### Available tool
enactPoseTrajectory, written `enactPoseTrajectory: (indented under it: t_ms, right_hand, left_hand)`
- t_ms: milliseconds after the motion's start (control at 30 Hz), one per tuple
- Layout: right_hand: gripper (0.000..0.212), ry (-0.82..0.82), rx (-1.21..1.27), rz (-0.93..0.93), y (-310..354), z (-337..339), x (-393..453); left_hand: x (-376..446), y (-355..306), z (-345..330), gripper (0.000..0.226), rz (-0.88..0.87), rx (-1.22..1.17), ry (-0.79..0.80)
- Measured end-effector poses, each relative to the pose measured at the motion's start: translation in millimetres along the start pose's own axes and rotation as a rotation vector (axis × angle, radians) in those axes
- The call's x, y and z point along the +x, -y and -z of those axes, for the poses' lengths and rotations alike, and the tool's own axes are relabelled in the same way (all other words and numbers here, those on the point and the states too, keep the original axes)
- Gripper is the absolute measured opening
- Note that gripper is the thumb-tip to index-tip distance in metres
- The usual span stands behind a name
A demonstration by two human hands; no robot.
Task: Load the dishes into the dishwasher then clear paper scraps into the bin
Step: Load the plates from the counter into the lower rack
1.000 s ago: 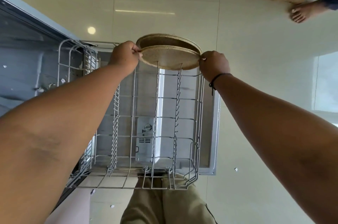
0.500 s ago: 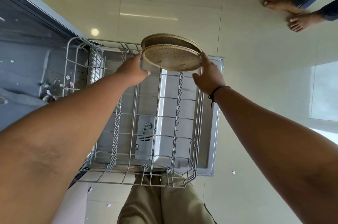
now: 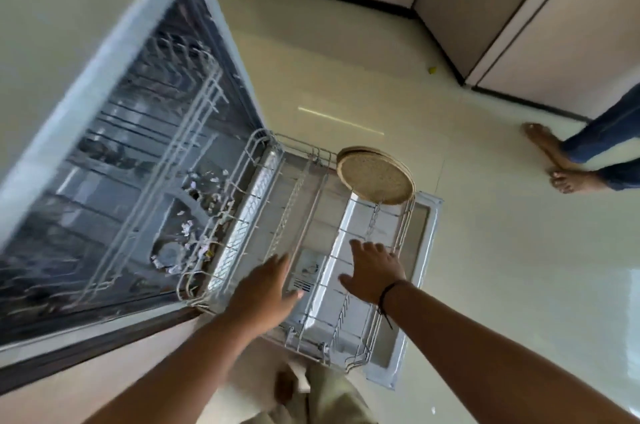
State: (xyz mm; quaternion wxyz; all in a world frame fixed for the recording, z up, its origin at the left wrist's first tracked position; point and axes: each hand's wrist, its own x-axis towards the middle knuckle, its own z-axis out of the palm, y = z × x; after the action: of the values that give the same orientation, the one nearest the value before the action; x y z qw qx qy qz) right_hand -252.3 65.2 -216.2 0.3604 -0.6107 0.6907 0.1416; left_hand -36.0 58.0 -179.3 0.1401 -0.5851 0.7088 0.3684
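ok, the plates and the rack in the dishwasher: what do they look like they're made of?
Plates: tan, speckled and matte with no glare, so likely stoneware or a fibre composite; the look leaves it open. Rack: thin pale grey rods in a grid with smooth rounded bends, so probably coated steel wire. The picture is motion-blurred, so the finish is uncertain.

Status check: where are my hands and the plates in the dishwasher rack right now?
Left hand open, right hand open, both above the rack, holding nothing. Two plates standing on edge at the rack's far end. Nothing blocking.
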Motion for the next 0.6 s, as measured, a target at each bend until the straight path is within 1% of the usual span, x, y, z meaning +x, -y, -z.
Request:
enactPoseTrajectory:
  t_ms: [133,300,433,500,567,600]
  right_hand:
    - [0.068,0.032,-0.004,0.138,57.3,10.2,-54.5]
    - [0.073,0.004,-0.171,0.437,139.1,1.5,-128.7]
    - [0.067,-0.073,-0.365,0.679,205.9,-28.4,-195.7]
    - [0.063,-0.091,-0.461,0.819,242.4,-56.4,-241.1]
    - [0.066,-0.106,-0.582,0.985,277.5,-89.9,-288.5]
    - [0.069,-0.114,-0.639,1.066,290.4,-104.8,-308.8]
  left_hand:
    - [-89.5,16.5,8.1,0.069,-0.019,-0.098,-0.157]
    - [-204.1,44.4,3.4,0.074,0.042,-0.101,-0.420]
    - [-310.5,68.1,-23.6,0.068,0.193,-0.083,-0.648]
    - [-376.3,84.0,-49.7,0.066,0.316,-0.101,-0.690]
    - [-445.3,92.7,-72.0,0.063,0.437,-0.141,-0.766]
    - [-472.5,93.9,-79.7,0.064,0.503,-0.185,-0.772]
